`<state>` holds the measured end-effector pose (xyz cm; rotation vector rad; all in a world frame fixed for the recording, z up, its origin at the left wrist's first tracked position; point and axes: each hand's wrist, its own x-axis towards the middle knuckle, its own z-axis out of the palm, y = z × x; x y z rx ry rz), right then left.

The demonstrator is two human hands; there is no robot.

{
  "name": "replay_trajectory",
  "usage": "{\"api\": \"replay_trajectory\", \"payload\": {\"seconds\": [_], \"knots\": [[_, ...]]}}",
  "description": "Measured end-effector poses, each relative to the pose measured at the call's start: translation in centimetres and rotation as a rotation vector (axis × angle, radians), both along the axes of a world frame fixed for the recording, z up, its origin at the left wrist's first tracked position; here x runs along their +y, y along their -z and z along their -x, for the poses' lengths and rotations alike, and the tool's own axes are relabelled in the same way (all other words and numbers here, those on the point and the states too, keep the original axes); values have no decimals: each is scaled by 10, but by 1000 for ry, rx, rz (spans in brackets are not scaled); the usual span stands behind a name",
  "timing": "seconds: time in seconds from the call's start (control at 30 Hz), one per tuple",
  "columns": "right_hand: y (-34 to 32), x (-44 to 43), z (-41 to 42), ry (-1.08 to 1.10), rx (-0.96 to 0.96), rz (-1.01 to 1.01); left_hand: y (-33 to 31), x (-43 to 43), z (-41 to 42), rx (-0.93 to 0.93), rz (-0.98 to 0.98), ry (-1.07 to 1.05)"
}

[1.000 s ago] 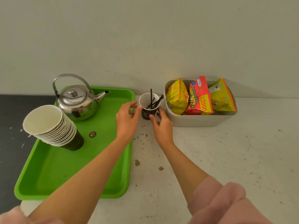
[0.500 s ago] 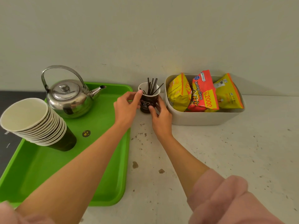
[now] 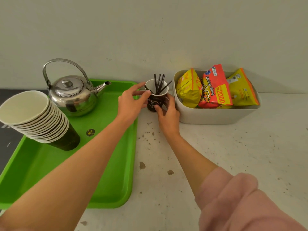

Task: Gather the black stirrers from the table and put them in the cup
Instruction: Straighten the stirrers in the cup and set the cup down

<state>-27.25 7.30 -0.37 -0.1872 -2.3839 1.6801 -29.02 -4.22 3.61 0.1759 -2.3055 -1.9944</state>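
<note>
A: Since the black stirrers (image 3: pixel 159 83) stand upright in the cup (image 3: pixel 156 101), betw. tray (image 3: pixel 106 164) & snack bin (image 3: pixel 216 115), is the task met?
B: Appears so; none shows loose on the table (image 3: pixel 233 155). Left hand (image 3: pixel 130 104) & right hand (image 3: pixel 169 115) both clasp the cup wall. Next: release gently, as the cup looks light & top-heavy

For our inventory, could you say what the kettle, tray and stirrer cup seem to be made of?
Kettle: polished metal, probably steel, mirror reflections. Tray: glossy green plastic, moulded rim. Cup: likely paper, matte dark print, white inside, rolled rim.
</note>
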Motion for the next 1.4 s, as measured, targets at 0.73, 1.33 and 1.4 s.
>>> {"api": "replay_trajectory", "payload": {"seconds": [0.73,1.33,1.4], "knots": [[5,-5,13,45,-49,-90,3,-3,3,39,50,49],[3,-7,11,55,-76,-167,3,1,2,40,89,0],[4,-8,10,60,-66,-156,3,1,2,40,82,-1]]}}
